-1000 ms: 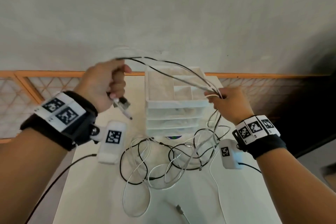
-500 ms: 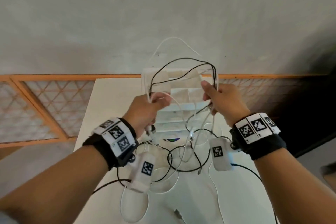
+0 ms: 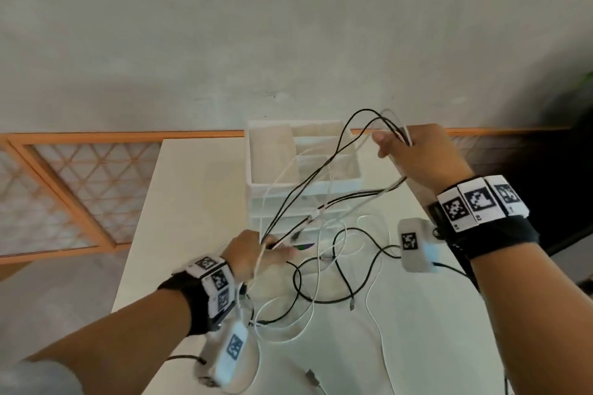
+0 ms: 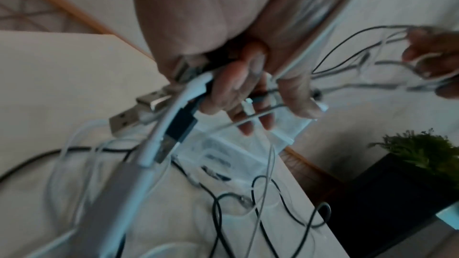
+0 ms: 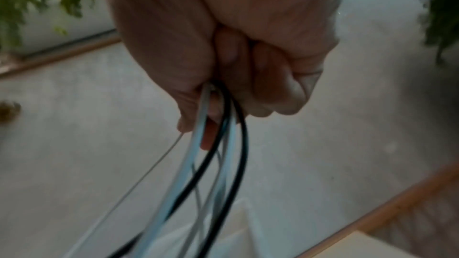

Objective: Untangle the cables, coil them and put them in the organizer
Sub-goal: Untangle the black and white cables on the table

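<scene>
A tangle of black and white cables (image 3: 324,272) lies on the white table (image 3: 192,202) in front of a white drawer organizer (image 3: 272,157). My left hand (image 3: 256,253) is low, near the organizer's base, and grips several cable ends; USB plugs (image 4: 139,109) stick out of its fist. My right hand (image 3: 414,151) is raised to the right of the organizer's top and grips a bunch of black and white strands (image 5: 218,144). These strands stretch taut between the two hands, across the organizer's front.
A wall stands behind the table, with an orange lattice railing (image 3: 64,189) at left. A potted plant (image 4: 422,152) stands off the table's right edge. A loose connector (image 3: 313,377) lies near the table's front edge.
My left hand dropped from beside the right hand to the table in front of the organizer. The right hand moved up and right, and the loop between them pulled out into straight strands.
</scene>
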